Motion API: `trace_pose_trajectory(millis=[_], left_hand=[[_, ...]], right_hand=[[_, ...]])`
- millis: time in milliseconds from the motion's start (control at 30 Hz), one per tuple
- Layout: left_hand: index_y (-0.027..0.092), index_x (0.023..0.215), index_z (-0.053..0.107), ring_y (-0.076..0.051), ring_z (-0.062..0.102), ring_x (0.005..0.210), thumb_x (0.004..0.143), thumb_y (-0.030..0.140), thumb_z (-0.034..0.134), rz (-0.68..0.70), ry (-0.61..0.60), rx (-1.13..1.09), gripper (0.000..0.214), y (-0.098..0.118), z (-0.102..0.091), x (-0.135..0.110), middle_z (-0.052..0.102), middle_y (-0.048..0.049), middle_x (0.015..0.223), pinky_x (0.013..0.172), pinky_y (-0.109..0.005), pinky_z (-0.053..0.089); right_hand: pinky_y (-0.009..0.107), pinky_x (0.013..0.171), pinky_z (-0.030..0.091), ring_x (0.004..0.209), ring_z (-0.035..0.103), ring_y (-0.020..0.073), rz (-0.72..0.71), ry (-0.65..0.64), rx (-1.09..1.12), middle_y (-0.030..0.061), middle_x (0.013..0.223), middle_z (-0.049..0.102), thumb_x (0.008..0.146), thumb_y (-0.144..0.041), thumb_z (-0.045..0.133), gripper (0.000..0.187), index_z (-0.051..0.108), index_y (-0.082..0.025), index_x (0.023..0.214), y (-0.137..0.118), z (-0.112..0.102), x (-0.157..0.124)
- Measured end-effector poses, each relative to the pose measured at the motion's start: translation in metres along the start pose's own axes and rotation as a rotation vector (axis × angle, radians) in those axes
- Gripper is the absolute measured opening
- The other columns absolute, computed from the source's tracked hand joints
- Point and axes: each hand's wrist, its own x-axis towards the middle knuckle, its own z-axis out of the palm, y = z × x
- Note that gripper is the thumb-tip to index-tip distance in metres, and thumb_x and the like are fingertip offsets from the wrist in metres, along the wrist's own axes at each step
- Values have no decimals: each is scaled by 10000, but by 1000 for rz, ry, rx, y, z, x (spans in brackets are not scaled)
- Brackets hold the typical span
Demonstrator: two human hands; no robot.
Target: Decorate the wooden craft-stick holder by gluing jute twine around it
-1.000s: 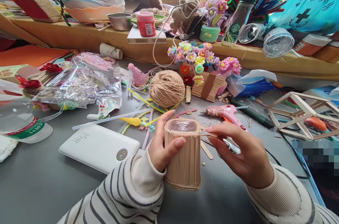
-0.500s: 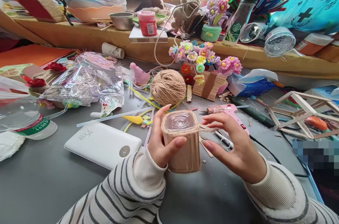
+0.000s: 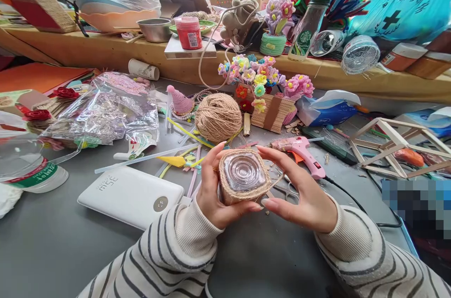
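A squarish container point(image 3: 245, 172) with wood-coloured sides is tilted so its clear, ringed end faces me. Twine point(image 3: 243, 194) runs around the edge of that end, and a loose strand leads off toward the right. My left hand point(image 3: 214, 190) wraps the container's left side, with the thumb along the near edge. On the other side, my right hand point(image 3: 299, 185) has its index fingertip at the far corner and its thumb by the near corner, close to my left thumb. A ball of twine point(image 3: 218, 117) lies just behind. Scissors point(image 3: 287, 190) show partly behind my right hand.
A pink glue gun point(image 3: 299, 150) with a black cord lies to the right, before a wooden stick frame point(image 3: 398, 145). A white power bank point(image 3: 130, 197) lies at left, near a plastic bottle point(image 3: 31, 171). Fuzzy flowers point(image 3: 259, 74) and a packed shelf point(image 3: 116, 46) stand behind.
The container has tipped so its clear end turns toward me and its side is mostly hidden. My right hand has moved left from the loose strand onto the container. The view has shifted slightly.
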Motion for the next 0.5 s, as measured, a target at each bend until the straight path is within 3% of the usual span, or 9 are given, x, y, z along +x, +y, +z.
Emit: trace_pose_trajectory(millis=[167, 300, 500], left_hand=[[284, 1371, 303, -307, 597, 1179, 597, 389, 875, 6, 16, 19, 968, -3, -1, -5, 584, -114, 1262, 1036, -447, 412], [294, 1413, 282, -319, 555, 1232, 635, 394, 853, 25, -24, 55, 969, -7, -3, -12, 544, -128, 1333, 1064, -465, 384], [319, 1463, 208, -322, 472, 1324, 665, 348, 822, -30, -78, 130, 1007, 3, -3, -18, 476, -113, 1429, 1120, -476, 322]], right_hand=[[479, 1097, 412, 1296, 526, 299, -76, 51, -97, 158, 1388, 560, 777, -421, 720, 769, 386, -213, 1437, -9, -3, -1], [505, 1127, 369, 1319, 503, 312, -127, 26, -201, 175, 1414, 533, 768, -394, 730, 793, 366, -199, 1445, -14, -3, -1], [444, 1111, 412, 1335, 485, 282, -180, -14, -201, 159, 1431, 514, 758, -346, 728, 820, 336, -187, 1460, -13, -3, -2]])
